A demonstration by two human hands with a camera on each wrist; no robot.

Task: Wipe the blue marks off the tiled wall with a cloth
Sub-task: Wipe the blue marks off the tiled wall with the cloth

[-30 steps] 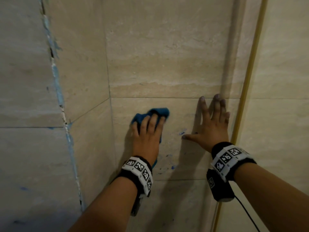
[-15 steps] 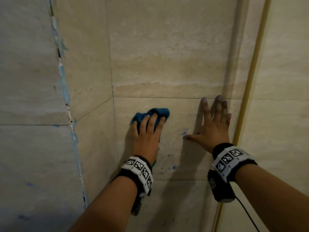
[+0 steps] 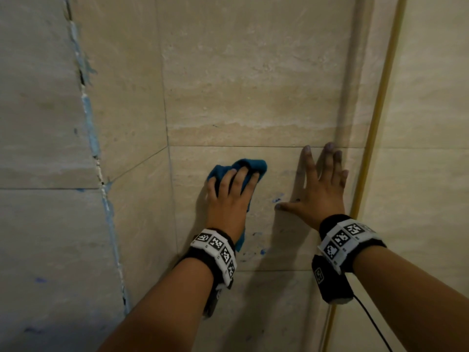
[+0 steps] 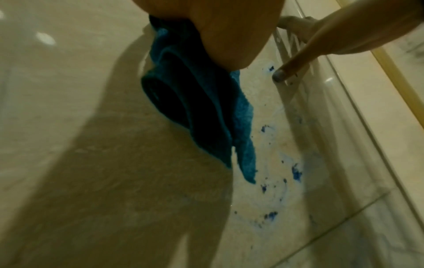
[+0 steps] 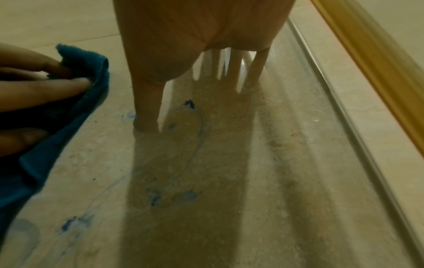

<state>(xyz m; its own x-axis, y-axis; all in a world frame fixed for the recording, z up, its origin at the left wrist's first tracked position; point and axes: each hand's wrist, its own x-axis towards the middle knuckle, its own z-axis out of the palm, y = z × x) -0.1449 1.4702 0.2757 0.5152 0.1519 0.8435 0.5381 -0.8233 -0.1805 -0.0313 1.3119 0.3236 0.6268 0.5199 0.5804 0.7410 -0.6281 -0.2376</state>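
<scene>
Your left hand (image 3: 228,199) presses the blue cloth (image 3: 250,165) flat against the tiled wall (image 3: 253,97). Fingers lie on top of it, slightly bent, tips dug into the bunched top edge; cloth is pinned under palm and fingers, not balled in a fist. Bunched fold sticks out past your fingertips, up and to the right. A loose tail hangs down along the right side of your wrist, seen clearly in the left wrist view (image 4: 245,154).

Your right hand (image 3: 317,189) is flat on the same tile, fingers straight and spread, thumb out to the left, holding nothing. It sits just right of the cloth, not touching it.

The blue marks (image 3: 276,200) lie between your two hands and lower down: one spot just off your right thumb tip, more specks and faint smears below near the cloth tail (image 4: 297,173). The cloth's tail hangs just left of those. A yellow strip (image 3: 375,123) runs up the wall right of your right hand.
</scene>
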